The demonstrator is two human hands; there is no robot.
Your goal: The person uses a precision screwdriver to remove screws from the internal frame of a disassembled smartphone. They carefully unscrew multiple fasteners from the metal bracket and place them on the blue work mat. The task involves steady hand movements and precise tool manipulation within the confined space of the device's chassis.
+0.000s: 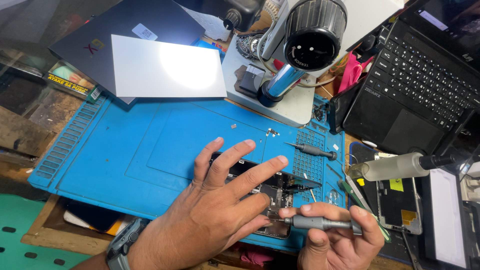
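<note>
Surface: blue repair mat [150,150] under my hands, microscope [300,45] beyond them.
Left hand [220,210]: I see it spread flat, pressing the opened phone [280,187] beneath its fingers.
Right hand [335,240]: I see it pinching a grey screwdriver [322,223], tip at the phone beside my left thumb.
Spare screwdriver [312,150]: beyond my right hand.
</note>
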